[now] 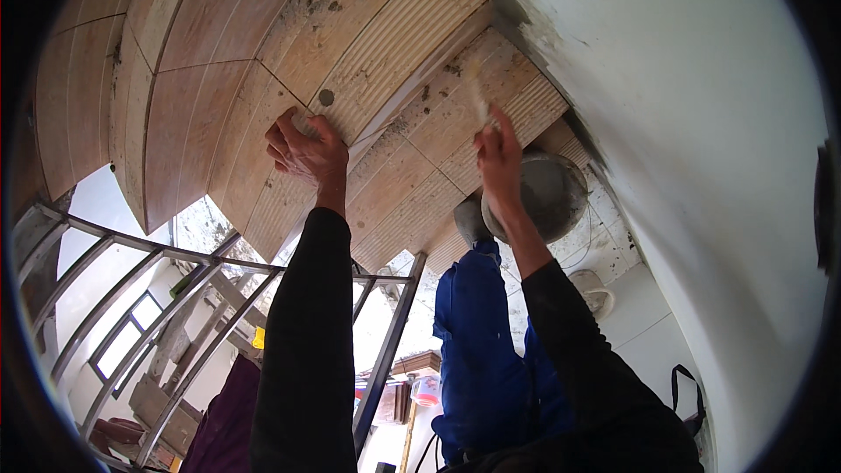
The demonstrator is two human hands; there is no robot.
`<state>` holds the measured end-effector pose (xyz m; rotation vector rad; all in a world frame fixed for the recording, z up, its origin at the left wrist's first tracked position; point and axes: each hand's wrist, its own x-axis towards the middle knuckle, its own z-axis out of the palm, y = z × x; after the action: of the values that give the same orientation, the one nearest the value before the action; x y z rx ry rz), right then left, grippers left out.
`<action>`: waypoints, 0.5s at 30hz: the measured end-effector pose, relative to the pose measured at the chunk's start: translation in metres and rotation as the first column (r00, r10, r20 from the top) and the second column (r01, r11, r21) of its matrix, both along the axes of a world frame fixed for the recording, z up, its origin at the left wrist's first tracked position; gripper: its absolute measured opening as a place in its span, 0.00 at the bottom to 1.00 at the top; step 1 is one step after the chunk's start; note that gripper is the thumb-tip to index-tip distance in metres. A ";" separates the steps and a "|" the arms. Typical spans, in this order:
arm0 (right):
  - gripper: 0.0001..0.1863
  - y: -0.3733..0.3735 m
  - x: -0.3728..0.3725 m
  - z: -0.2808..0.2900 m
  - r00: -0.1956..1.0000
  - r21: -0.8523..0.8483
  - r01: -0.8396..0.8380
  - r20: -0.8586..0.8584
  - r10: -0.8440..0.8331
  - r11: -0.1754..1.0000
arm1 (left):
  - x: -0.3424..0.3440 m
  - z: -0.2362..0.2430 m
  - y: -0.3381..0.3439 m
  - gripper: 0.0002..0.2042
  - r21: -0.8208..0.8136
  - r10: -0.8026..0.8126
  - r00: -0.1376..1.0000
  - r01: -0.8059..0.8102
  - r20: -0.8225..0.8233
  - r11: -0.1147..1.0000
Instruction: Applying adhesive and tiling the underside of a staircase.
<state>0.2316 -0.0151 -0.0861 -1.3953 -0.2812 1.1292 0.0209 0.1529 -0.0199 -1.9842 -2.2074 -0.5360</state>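
My left hand (307,153) rests with curled fingers at the front edge of a wood-look tiled step (368,61). Something pale shows at its fingertips, too small to name. Over the lower step (420,140), my right hand (501,166) is closed and slightly smeared by motion. A thin, pale, blurred thing (480,92) sticks up from its fingers, and its kind cannot be made out. Just beside and beneath that hand is a round grey basin (554,197). Grey spots and crumbs of what looks like mortar lie on the treads.
A white wall (701,123) rises along the right of the stairs. Metal railing bars (219,258) run at the lower left, with a room below. My blue-trousered leg (477,333) stands near the basin. A pale round container (592,292) sits lower down.
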 end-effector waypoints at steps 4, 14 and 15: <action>0.23 0.054 0.040 0.043 0.987 -0.019 0.138 -0.078 -0.139 0.990 | 0.009 0.001 -0.002 0.18 -0.029 0.024 0.999 -0.024 0.021 0.999; 0.23 0.073 0.058 0.038 0.987 -0.008 0.109 0.121 -0.107 0.994 | 0.011 -0.007 -0.002 0.19 -0.019 0.012 1.000 -0.012 0.013 1.000; 0.23 0.074 0.053 0.042 0.988 -0.007 0.108 0.112 -0.107 0.994 | 0.008 -0.005 -0.001 0.19 -0.018 0.018 1.000 -0.018 0.006 1.000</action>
<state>0.2843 0.0590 -0.0444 -1.4699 -0.2755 0.9682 0.0287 0.1518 -0.0252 -1.9719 -2.2395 -0.5228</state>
